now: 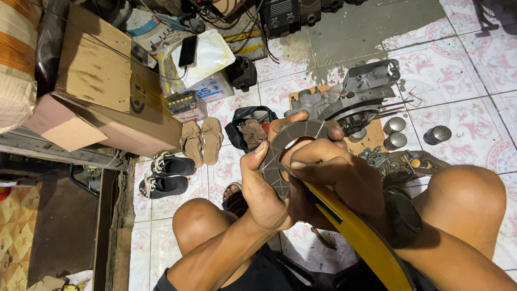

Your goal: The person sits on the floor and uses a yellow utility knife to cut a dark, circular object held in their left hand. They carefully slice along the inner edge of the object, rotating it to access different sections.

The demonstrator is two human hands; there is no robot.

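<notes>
Squatting over the tiled floor (474, 81), the person holds a flat grey ring-shaped gasket (288, 141) up in front of the knees, probably so light falls on its face. Near the floor's left edge sit a cardboard box (102, 81), tan sandals (202, 141) and dark shoes (164, 175), parked clear of the work. The left hand (264, 188) has its grip closed on the ring's lower arc, thumb pressed along the thin, matte, slightly scuffed band. The right hand (328, 175) is clamped around a yellow-handled tool (355, 231) (its tip is hidden behind the fingers) set against the gasket. Beyond lies a cast-metal engine part (355, 94) on a board, with shiny cylinders (396, 132) towards the right edge.
</notes>
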